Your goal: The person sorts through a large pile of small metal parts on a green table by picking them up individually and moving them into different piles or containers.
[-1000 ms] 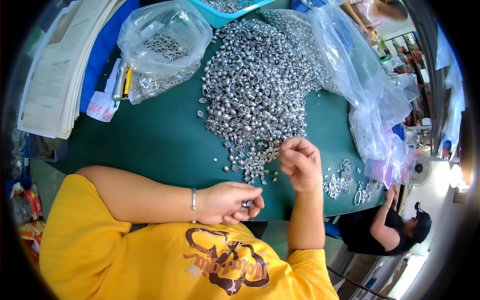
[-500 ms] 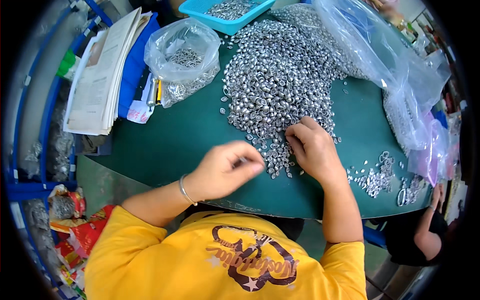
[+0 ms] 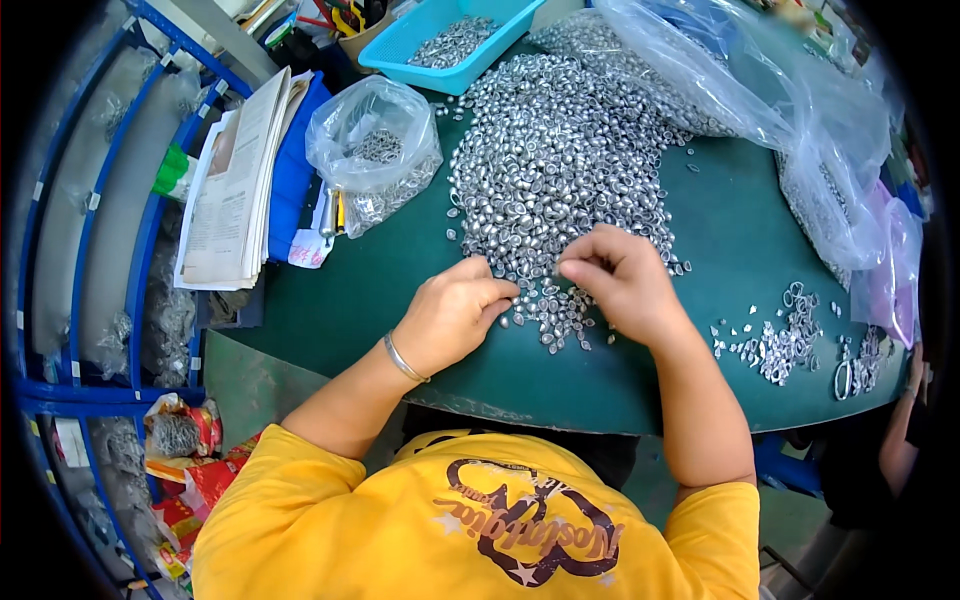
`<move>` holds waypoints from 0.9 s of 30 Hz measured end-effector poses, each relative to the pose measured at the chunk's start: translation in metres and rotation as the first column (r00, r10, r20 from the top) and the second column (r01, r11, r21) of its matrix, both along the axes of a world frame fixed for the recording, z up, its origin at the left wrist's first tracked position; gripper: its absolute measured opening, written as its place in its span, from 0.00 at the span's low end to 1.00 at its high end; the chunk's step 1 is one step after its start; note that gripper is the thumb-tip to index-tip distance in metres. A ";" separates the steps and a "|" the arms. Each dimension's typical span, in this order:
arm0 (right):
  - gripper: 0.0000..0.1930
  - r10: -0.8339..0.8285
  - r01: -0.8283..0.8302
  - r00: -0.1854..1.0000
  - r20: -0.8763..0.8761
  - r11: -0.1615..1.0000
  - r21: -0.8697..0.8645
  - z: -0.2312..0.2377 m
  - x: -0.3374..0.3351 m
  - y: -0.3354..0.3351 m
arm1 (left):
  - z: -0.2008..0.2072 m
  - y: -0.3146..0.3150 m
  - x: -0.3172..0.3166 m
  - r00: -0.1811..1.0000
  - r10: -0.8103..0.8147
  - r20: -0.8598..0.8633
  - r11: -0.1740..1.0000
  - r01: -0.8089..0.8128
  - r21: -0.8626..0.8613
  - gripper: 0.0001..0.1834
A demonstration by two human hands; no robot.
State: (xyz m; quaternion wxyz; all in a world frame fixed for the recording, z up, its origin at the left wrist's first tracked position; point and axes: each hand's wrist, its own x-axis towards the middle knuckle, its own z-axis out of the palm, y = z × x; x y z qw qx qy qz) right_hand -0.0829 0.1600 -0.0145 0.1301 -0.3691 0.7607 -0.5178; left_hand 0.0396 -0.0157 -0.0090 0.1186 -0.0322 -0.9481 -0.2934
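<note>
A big heap of small silvery teardrop-shaped metal pieces (image 3: 560,150) lies on the green tabletop (image 3: 330,315). At its near edge, a looser patch of these pieces (image 3: 556,318) spreads out between my hands. My left hand (image 3: 452,312), a metal bangle (image 3: 404,358) on its wrist, is closed with thumb and forefinger pressed together beside that patch. My right hand (image 3: 628,286) pinches at the heap's near edge, fingers curled. Whatever sits in either pinch is too small or too covered to make out.
A turquoise basket (image 3: 395,47) with metal pieces stands at the back. Left of the heap is an open plastic bag (image 3: 362,120) of metal parts, beside papers (image 3: 235,190). Metal rings and bits (image 3: 785,345) lie at right, near large clear bags (image 3: 840,110). Another person's arm (image 3: 898,440) shows at far right.
My left hand, blurred before, has come to the near edge of the heap and is steady. My right hand stays at the heap with its fingertips shifted slightly left. The whole view has shifted a little.
</note>
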 end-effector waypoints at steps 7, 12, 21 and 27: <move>0.05 0.464 0.173 0.327 0.823 0.827 -0.535 0.009 -0.019 0.013 | -0.002 -0.002 -0.001 1.000 0.006 0.025 0.996 -0.008 0.088 0.06; 0.07 0.324 0.063 0.456 0.829 0.917 -0.393 0.012 -0.009 0.005 | -0.001 0.001 -0.002 1.000 -0.019 0.022 0.994 0.016 0.110 0.06; 0.08 0.141 -0.147 0.966 0.215 0.989 0.014 0.007 0.007 0.000 | -0.003 0.000 -0.001 0.999 -0.021 0.044 0.972 0.010 0.235 0.07; 0.02 0.186 -0.062 0.925 -0.331 0.935 0.350 0.003 0.030 -0.003 | -0.007 -0.006 -0.002 0.997 -0.077 -0.019 0.816 0.074 0.573 0.04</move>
